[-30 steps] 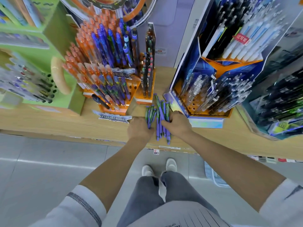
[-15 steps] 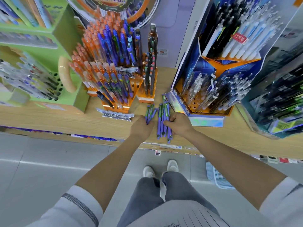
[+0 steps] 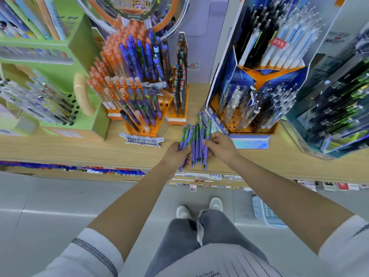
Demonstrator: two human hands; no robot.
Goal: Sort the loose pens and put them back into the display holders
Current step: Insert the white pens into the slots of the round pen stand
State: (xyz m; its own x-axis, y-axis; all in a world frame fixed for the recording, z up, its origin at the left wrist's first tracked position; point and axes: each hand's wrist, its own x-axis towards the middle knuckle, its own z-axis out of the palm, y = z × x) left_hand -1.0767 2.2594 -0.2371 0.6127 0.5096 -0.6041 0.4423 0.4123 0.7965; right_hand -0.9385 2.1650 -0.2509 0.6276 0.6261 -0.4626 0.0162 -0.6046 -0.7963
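The loose pens are purple with green parts. The middle holder is orange, and its pens are orange, blue and purple. The left holder is light green. The right holder is blue and orange. The shelf is pale wood with thin lines. The sleeve is white with a grey stripy band. The trousers are grey, the shoes white, and the blurry basket looks light blue.
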